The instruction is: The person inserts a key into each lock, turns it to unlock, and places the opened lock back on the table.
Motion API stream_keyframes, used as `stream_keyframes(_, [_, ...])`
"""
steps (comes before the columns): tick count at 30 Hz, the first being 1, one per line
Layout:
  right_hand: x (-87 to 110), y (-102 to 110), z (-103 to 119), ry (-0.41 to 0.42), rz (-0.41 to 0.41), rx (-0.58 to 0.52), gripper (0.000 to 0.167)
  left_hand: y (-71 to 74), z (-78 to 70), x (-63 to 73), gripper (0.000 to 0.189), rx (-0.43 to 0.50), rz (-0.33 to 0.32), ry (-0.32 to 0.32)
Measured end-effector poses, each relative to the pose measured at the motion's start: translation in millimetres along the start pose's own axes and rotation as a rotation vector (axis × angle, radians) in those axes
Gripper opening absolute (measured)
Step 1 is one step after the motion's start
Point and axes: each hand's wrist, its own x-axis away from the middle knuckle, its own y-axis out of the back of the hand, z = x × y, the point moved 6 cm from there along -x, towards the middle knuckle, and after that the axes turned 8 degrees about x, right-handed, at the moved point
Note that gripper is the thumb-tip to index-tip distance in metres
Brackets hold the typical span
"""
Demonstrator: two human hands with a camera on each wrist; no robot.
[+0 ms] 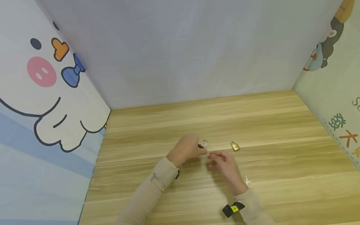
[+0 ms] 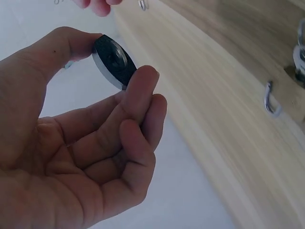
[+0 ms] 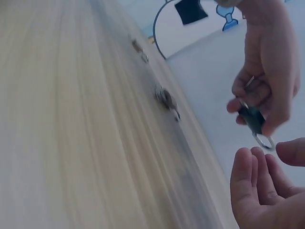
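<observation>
My left hand (image 1: pixel 187 150) pinches a small black padlock (image 2: pixel 114 62) between thumb and fingers, above the wooden table. Its silver shackle (image 1: pixel 204 143) sticks out past the fingertips, and in the right wrist view the shackle (image 3: pixel 263 141) points toward the right hand. A thin silvery piece (image 3: pixel 249 81) shows by the left fingers in that view. Just to the right, my right hand (image 1: pixel 225 164) is raised with its fingers loosely bent and nothing between them. In the right wrist view its thumb stands apart from its fingers (image 3: pixel 243 176).
A brass padlock (image 1: pixel 235 146) lies on the wooden table (image 1: pixel 281 134), right of both hands. A small silver key (image 1: pixel 247 180) rests beside the right forearm. More small metal items, one (image 3: pixel 167 101) with a shackle, lie on the table in the right wrist view. Printed cloth walls enclose the table.
</observation>
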Motion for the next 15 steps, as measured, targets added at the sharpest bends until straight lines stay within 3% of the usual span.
stream_keyframes(5, [-0.6,22,18,0.210,-0.071,0.245,0.023,6.9,1.4,2.1,0.035,-0.061,0.031,-0.081])
stream_keyframes(10, [1.8,30,39,0.470,-0.138,0.517,0.016,9.7,-5.9,6.1,0.026,-0.258,0.088,-0.277])
stream_keyframes(13, [1.7,26,49,0.584,-0.118,0.609,0.015,9.7,-14.1,9.8,0.025,-0.395,0.099,-0.402])
stream_keyframes(15, [1.1,22,53,0.618,-0.081,0.635,0.015,9.1,-18.6,11.7,0.025,-0.435,0.105,-0.458])
